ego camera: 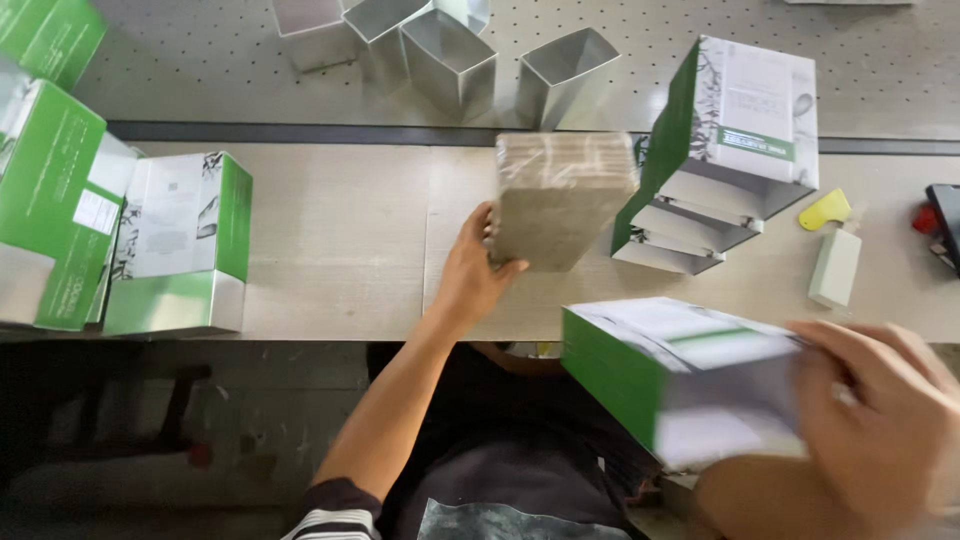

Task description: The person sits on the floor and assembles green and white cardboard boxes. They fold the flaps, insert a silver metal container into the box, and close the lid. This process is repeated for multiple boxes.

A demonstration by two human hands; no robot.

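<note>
My left hand grips the near left corner of a brown wrapped block that stands on the wooden table. My right hand holds a green and white box by its right end, lifted over the table's front edge and blurred. Just right of the brown block leans a stack of similar green and white boxes.
More green and white boxes lie at the table's left end, others piled beside them. Several open silver sleeves stand on the perforated surface behind. A yellow scraper, a pale block and a dark device lie at right.
</note>
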